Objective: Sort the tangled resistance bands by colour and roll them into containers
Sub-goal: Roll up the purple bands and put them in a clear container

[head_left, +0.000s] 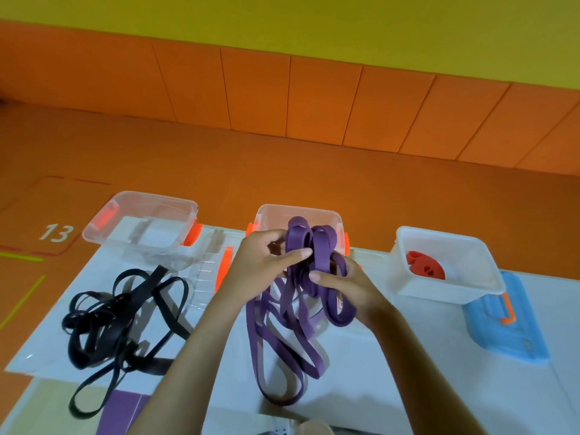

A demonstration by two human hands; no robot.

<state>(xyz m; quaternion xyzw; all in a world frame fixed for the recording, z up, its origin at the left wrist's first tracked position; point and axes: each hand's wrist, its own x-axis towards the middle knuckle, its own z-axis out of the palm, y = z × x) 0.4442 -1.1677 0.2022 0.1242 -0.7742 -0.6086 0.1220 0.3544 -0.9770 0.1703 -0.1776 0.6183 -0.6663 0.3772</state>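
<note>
A person's two hands gather a bundle of flat purple rubber resistance bands (284,324) above a white desk (408,356). The left hand (260,262) and right hand (348,287) both curl around folded loops at the top of the bundle, each thumb pressed against the purple rubber, while longer loops trail down onto the desk. Directly behind the hands stands a clear plastic container with orange latches (273,211). To the left, a second clear plastic container of the same kind (94,229) sits behind a tangled heap of flat black rubber bands (119,318) (a clear lid (207,271) lies between the two containers). On the right, a coiled red rubber band (425,269) rests inside a white plastic container (439,290), just beside a blue lid with an orange handle (508,321).
</note>
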